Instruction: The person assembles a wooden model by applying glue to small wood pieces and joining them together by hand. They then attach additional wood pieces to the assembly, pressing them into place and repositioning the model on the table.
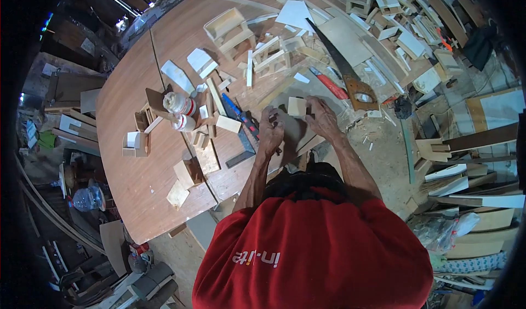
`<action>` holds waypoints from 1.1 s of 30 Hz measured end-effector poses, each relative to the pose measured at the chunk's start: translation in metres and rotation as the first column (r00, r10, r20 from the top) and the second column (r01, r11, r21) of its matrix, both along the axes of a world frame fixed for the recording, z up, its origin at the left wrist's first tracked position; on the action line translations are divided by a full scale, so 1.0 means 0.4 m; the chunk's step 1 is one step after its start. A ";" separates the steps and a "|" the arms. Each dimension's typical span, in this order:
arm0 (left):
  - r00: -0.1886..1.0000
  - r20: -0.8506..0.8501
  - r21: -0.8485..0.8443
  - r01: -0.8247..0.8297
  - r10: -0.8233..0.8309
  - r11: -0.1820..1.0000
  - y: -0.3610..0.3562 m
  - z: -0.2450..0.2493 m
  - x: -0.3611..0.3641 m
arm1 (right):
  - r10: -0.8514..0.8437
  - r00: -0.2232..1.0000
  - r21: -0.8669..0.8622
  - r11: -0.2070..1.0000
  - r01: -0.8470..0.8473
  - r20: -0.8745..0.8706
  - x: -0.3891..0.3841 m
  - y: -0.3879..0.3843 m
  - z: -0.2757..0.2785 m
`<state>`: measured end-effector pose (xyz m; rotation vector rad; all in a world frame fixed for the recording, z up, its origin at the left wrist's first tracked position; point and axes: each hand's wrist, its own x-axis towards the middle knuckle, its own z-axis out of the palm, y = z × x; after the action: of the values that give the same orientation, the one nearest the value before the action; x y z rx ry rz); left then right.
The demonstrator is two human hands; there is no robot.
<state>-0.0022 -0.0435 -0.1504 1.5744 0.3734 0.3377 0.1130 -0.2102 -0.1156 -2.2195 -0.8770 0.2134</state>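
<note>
A small pale wooden block (pixel 297 106) is gripped at its right side between the thumb and fingers of my right hand (pixel 324 121). To its left, apart from the block, my left hand (pixel 270 131) has its fingers curled in; whether anything small is in them I cannot make out. Both hands are over a grey board (pixel 294 127) at the table's near edge. A blue-and-black tool (pixel 241 115) lies just left of my left hand. Beyond my right hand are a red-handled tool (pixel 331 84) and a handsaw (pixel 350 79) with a wooden handle.
The brown table (pixel 131 194) bears a white glue jar (pixel 179 104), a small wooden frame (pixel 230 29), an angled metal square (pixel 244 150) and several wood offcuts. More scrap wood (pixel 411 43) is heaped at the far right. Boards (pixel 482 199) are stacked along the right side.
</note>
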 end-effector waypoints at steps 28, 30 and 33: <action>0.973 -0.184 0.575 -0.011 0.143 0.818 -0.090 0.058 0.140 | 0.094 0.982 0.192 0.979 -0.062 -0.161 0.129 -0.066 -0.099; 0.964 -0.238 0.615 0.052 0.122 0.787 -0.119 0.072 0.136 | 0.128 0.983 0.188 0.977 -0.101 -0.134 0.131 -0.068 -0.095; 0.969 -0.210 0.641 0.035 0.132 0.766 -0.110 0.046 0.160 | 0.104 0.965 0.178 0.982 -0.061 -0.240 0.137 -0.062 -0.084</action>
<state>0.0618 -0.0876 -0.1318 2.3052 0.5253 0.3302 0.1680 -0.2351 -0.1491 -1.9502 -0.8180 0.4318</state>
